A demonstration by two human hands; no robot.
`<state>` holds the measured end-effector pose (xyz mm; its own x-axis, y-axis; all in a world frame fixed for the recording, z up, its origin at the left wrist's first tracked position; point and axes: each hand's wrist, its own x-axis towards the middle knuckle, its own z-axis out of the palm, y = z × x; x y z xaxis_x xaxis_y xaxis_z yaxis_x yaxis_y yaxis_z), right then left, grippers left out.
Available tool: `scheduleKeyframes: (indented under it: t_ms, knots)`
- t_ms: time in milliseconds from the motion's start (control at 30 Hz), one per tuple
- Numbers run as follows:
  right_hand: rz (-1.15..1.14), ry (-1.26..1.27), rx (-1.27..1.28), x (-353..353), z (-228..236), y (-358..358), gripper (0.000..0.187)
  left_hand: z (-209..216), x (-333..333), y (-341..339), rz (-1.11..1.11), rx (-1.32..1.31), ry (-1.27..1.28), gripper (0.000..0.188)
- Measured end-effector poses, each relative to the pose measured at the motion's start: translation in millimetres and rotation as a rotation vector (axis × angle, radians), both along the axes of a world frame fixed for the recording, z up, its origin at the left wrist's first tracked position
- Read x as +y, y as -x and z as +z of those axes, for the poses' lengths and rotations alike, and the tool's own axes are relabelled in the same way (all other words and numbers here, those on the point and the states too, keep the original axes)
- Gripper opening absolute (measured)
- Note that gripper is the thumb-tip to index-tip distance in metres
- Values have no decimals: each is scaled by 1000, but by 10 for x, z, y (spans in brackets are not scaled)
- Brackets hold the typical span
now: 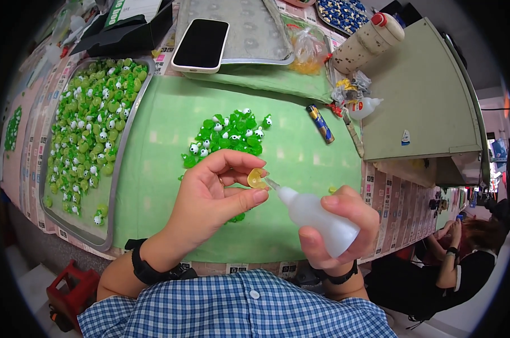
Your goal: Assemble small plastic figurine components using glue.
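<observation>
Between the thumb and fingers of my left hand (218,188) is a small yellow, see-through cup-shaped piece (256,178). My right hand (345,219) is wrapped round a soft white squeeze bottle (321,217), tilted so its thin nozzle points left. The nozzle's tip is at the yellow piece's edge; whether they touch I cannot tell. Just beyond my left hand lies a loose pile of small green figures with white eyeballs (232,133) on the green mat (159,124). A few green bits show under my left wrist and fingers.
At left stands a metal tray (117,186) full of green and yellow figures. Along the back are a phone (201,45), a grey tray (255,34) and a speckled bottle (367,42). A blue-and-gold tube (321,124) lies near a metal cabinet (418,101). Another person (463,265) sits at right.
</observation>
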<state>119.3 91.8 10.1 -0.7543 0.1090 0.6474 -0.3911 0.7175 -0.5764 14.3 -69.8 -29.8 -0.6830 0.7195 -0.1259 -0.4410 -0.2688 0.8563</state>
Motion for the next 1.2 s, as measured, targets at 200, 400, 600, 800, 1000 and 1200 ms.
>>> scheduleKeyframes:
  t_ms: [200,400,600,800,1000,1200]
  knots:
    - [13,-9,35,-7,-20,48,45,7,-2,8,-1,-15,3,37]
    - [21,-12,7,5,5,30,44,-1,-5,17,-13,-25,1,37]
    - [42,-9,27,14,10,56,43,2,-8,11,-25,-25,-7,39]
    - [67,45,8,31,-4,38,43,17,-9,8,-37,1,18,39]
    - [92,80,-5,54,-1,33,42,-25,-2,7,-35,84,6,35]
    - [98,120,-30,78,11,-3,41,-5,-9,2,-24,162,12,34]
